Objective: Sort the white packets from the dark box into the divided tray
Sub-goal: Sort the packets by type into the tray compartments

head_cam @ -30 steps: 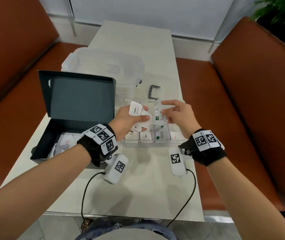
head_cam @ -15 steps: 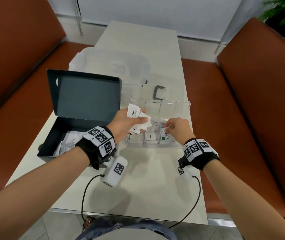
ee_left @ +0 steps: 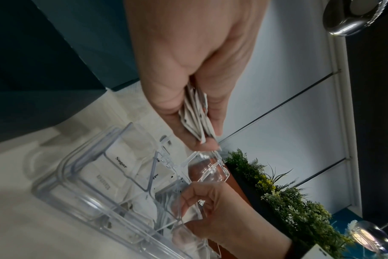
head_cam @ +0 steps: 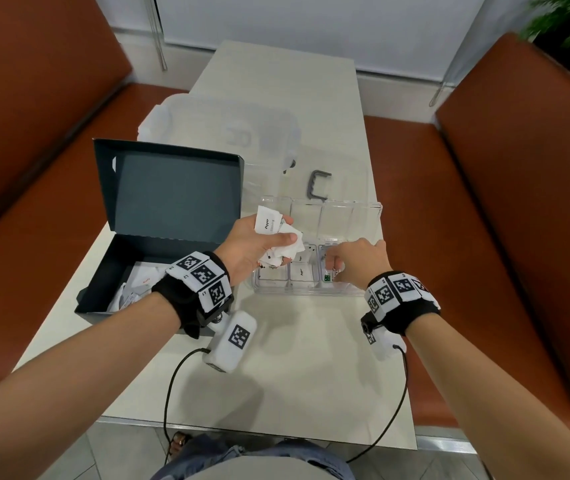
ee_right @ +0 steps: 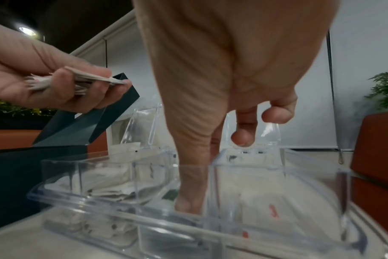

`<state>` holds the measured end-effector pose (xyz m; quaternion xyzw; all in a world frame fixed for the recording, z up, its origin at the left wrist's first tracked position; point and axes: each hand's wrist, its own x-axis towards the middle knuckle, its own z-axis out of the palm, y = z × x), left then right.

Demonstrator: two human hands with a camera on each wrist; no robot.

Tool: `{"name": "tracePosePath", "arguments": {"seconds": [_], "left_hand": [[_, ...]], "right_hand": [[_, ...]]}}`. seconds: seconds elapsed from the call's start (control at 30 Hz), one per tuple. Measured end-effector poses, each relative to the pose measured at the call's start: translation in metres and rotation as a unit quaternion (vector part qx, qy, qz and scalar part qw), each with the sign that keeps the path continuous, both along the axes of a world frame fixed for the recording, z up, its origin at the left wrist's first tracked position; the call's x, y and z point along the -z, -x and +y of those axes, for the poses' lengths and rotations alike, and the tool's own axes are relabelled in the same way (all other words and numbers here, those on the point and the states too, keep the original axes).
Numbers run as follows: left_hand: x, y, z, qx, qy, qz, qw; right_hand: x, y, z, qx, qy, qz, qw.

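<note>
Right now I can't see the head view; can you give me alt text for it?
The left hand holds a bunch of white packets above a clear divided tray, while the right hand reaches into a near compartment already holding packets. An open dark box with more packets sits to the left on the pale table.

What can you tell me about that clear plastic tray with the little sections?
The divided tray is clear hard plastic, lying flat on the pale table right of the dark box. Its hinged lid stands open at the back. Thin walls split it into compartments holding white packets, one reading Sugar. The right hand reaches into one compartment.
</note>
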<state>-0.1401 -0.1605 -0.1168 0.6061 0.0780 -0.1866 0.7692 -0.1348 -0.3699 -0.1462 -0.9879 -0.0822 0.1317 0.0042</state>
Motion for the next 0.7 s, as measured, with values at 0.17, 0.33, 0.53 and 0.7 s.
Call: {"name": "tracePosePath", "arguments": {"seconds": [0.17, 0.33, 0.53, 0.7], "left_hand": [[0.000, -0.002, -0.005, 0.001, -0.001, 0.002, 1.000], [-0.002, -0.003, -0.006, 0.007, -0.001, 0.005, 1.000], [-0.004, -0.003, -0.007, 0.012, 0.016, 0.016, 1.000], [-0.002, -0.002, -0.011, 0.026, 0.011, 0.022, 0.999]], "right_hand": [[0.001, 0.002, -0.004, -0.009, -0.012, -0.010, 1.000], [-0.002, 0.005, -0.011, -0.002, -0.043, -0.011, 0.999], [-0.010, 0.008, -0.016, 0.036, -0.183, -0.035, 0.982], [-0.027, 0.015, 0.012, 0.114, -0.441, -0.073, 0.887]]}}
